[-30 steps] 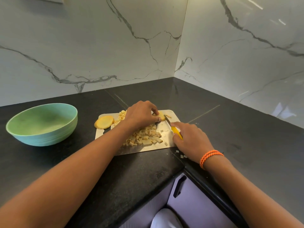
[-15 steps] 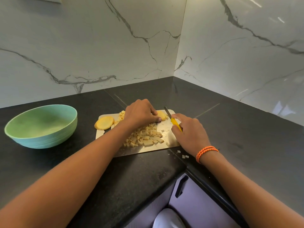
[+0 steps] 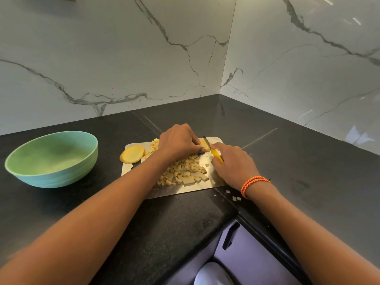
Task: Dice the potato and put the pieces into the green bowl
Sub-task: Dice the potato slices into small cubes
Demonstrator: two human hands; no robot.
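In the head view, the left hand (image 3: 178, 144) curled its fingers over a potato slice (image 3: 204, 145) at the far end of the cutting board (image 3: 127, 170), likely to pin it for the blade. The right hand (image 3: 233, 164) gripped the yellow-handled knife (image 3: 213, 151), its blade resting against that slice. Diced pieces (image 3: 183, 173) lay heaped mid-board, near the cutting line and liable to crowd it. Another slice (image 3: 132, 154) overhung the board's left edge. The green bowl (image 3: 51, 159) stood well apart on the counter (image 3: 287, 161), holding no potato. A few stray bits (image 3: 234, 197) lay off the board.
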